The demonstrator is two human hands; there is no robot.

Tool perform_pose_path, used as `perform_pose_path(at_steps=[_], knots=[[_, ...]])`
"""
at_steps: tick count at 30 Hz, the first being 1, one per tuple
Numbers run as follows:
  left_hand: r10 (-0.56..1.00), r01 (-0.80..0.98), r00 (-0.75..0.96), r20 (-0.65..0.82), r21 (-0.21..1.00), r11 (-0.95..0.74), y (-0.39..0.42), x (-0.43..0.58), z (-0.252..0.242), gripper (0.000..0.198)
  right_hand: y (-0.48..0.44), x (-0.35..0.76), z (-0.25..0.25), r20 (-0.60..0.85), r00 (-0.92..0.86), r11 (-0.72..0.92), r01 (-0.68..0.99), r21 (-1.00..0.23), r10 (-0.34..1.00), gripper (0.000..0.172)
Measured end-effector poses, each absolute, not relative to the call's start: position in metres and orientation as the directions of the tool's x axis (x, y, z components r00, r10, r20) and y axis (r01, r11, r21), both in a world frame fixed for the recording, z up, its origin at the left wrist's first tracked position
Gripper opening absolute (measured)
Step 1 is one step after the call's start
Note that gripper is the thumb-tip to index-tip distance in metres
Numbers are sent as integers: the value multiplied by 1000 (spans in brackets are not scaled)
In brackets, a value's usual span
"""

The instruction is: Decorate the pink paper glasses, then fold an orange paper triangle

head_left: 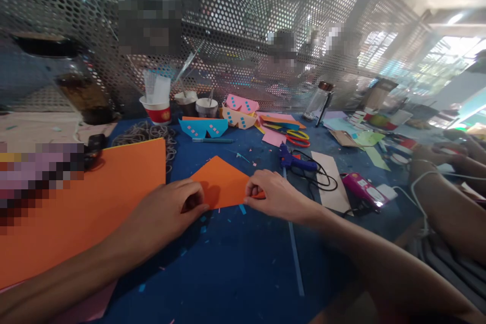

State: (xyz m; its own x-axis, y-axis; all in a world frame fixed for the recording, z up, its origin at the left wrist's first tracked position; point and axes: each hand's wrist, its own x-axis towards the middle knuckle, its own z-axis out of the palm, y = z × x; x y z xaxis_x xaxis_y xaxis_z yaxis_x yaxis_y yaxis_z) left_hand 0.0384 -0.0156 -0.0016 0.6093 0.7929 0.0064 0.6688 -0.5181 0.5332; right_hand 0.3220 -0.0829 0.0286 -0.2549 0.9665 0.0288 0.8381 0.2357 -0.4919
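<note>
Between my two hands, a piece of orange paper [222, 185] with a pointed top edge is held just over the blue table [235, 263]. My left hand [178, 202] pinches its left end between thumb and fingers. At the right end, my right hand [271, 195] closes on the paper, and a small orange part shows by its fingers. A large orange sheet [125, 187] lies under and beside my left forearm. Just beyond the right hand rests a blue glue gun [298, 159] with a black cord, and a clear glue stick [295, 258] lies nearer me.
Folded paper pieces, one blue [203, 126], stand at the back beside a red-and-white cup [157, 111]. Scissors [298, 137] lie behind the glue gun. To the right are a magenta device [364, 190] and another person's arm [444, 197]. A perforated metal screen [228, 20] rises behind.
</note>
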Motion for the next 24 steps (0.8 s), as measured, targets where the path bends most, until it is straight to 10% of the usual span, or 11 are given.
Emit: perform_pose_path(at_steps=[24], knots=[[796,677,604,33,505,-535,-14,37,-6,33,-85,322,28,26,-236,218,845,-489,971,11]])
